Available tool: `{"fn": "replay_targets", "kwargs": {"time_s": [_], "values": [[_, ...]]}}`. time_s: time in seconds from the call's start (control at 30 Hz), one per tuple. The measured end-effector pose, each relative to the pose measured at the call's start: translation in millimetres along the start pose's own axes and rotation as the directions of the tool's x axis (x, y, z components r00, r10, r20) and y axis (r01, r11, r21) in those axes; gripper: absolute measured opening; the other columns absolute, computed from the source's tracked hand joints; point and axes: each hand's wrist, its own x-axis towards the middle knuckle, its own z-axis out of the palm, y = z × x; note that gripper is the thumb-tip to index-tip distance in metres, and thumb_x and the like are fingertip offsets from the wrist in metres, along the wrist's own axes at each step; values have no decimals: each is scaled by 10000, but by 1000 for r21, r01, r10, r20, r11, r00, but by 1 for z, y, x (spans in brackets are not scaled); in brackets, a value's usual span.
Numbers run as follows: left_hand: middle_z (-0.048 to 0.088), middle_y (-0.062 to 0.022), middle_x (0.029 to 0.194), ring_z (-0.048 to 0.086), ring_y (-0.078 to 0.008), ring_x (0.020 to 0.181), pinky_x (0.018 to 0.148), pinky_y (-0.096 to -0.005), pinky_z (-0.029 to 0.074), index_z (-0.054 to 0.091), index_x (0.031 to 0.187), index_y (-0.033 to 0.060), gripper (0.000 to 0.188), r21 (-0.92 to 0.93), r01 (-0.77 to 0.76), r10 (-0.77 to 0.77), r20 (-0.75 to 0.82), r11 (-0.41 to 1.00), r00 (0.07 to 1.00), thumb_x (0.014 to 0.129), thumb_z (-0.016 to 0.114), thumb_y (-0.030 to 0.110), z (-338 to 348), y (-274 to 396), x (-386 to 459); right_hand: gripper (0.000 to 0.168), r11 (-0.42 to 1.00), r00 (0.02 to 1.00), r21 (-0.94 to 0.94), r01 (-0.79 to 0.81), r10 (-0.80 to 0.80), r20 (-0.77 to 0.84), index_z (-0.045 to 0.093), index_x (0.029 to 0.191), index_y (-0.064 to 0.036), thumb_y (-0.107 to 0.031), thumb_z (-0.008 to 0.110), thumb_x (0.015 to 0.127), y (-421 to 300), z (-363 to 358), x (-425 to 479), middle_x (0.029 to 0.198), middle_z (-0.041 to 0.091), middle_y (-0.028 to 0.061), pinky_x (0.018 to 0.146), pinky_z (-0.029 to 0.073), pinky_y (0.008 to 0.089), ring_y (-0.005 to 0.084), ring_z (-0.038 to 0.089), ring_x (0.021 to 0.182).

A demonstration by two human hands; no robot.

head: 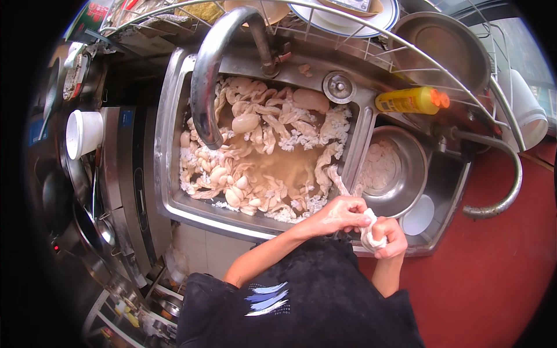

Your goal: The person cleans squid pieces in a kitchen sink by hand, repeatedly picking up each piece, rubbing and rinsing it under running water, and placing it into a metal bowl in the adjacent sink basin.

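Note:
Lengths of pale animal intestine with white fat clumps lie in cloudy water in the large steel sink basin. One strand runs from that basin up to my left hand, whose fingers pinch a white, bunched piece of intestine. My right hand grips the other side of the same piece, its fingers curled. Both hands are close together over the front edge of the smaller basin. Beside them, a steel bowl in the smaller basin holds pinkish-white pieces.
A curved faucet arches over the large basin. Behind stands a wire rack with plates and a pan. A yellow bottle lies by the divider, near a sink strainer. A white bowl sits beside the steel bowl; another curved pipe is at right.

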Motion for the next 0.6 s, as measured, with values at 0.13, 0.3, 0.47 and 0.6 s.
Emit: {"fn": "replay_targets", "kwargs": {"time_s": [0.13, 0.3, 0.47, 0.6], "values": [[559, -5, 668, 460, -37, 533, 455, -186, 335, 585, 815, 29, 168, -67, -33, 29, -57, 997, 998, 835, 644, 185, 10, -5, -7, 294, 993, 981, -38, -116, 109, -158, 402, 553, -44, -63, 694, 524, -1, -12, -32, 523, 460, 36, 459, 285, 284, 136, 414, 446], [594, -26, 690, 490, -40, 524, 436, -166, 332, 609, 871, 12, 126, -125, -21, 7, -116, 992, 993, 813, 643, 119, 4, 12, -29, 261, 988, 842, 7, -156, 137, -522, 452, 725, -60, -59, 699, 638, -2, -13, -44, 645, 545, 27, 481, 308, 211, 61, 455, 545], [607, -61, 695, 500, -59, 518, 434, -172, 337, 610, 864, -12, 174, -194, -99, 64, -181, 976, 981, 803, 669, 140, 3, 10, -40, 226, 962, 758, -16, -271, 203, -619, 469, 816, -54, -22, 673, 725, 1, -5, -28, 668, 546, 5, 438, 318, 178, 30, 445, 500], [588, -65, 671, 493, -66, 512, 426, -175, 326, 592, 871, -30, 240, -230, -202, 143, -251, 952, 957, 829, 663, 195, -1, 1, -40, 271, 944, 806, -38, -328, 259, -532, 514, 946, -7, -23, 696, 744, -6, 8, -10, 722, 563, 16, 465, 347, 170, 28, 489, 556]]}}
